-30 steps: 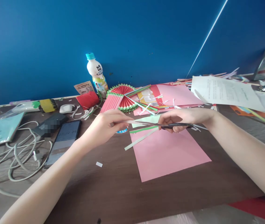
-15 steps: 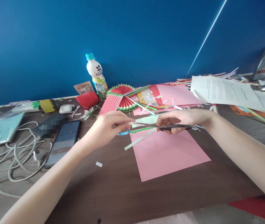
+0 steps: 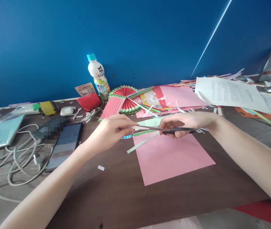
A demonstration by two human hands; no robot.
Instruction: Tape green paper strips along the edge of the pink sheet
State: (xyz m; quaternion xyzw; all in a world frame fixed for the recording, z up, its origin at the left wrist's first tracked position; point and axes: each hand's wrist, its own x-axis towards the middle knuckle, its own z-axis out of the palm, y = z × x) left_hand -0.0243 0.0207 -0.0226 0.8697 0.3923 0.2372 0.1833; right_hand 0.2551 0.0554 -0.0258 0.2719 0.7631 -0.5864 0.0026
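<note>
My left hand point(image 3: 109, 130) pinches a narrow pale paper strip point(image 3: 141, 127) between thumb and fingers. In my right hand point(image 3: 185, 119) are dark-handled scissors point(image 3: 178, 130), whose blades point left and lie along the strip. Whether the blades touch the strip cannot be made out. Below both hands lies a pink paper sheet point(image 3: 171, 162), with a pale green strip point(image 3: 141, 144) slanting across its left edge. A blue patterned roll point(image 3: 127, 136), partly hidden, sits under my left fingertips. Behind the hands stands a pleated red and green paper fan point(image 3: 125, 95).
A bottle point(image 3: 99, 76) stands at the blue wall. On the left lie a phone point(image 3: 65, 146), looped white cable point(image 3: 16, 162) and a light blue packet point(image 3: 3, 132). Paper scraps, pink sheets point(image 3: 185, 95) and a printed page point(image 3: 228, 93) cover the back right.
Both hands keep nearly the same place and grip. My left fingers have shifted very slightly; the sheet and surrounding things stay put.
</note>
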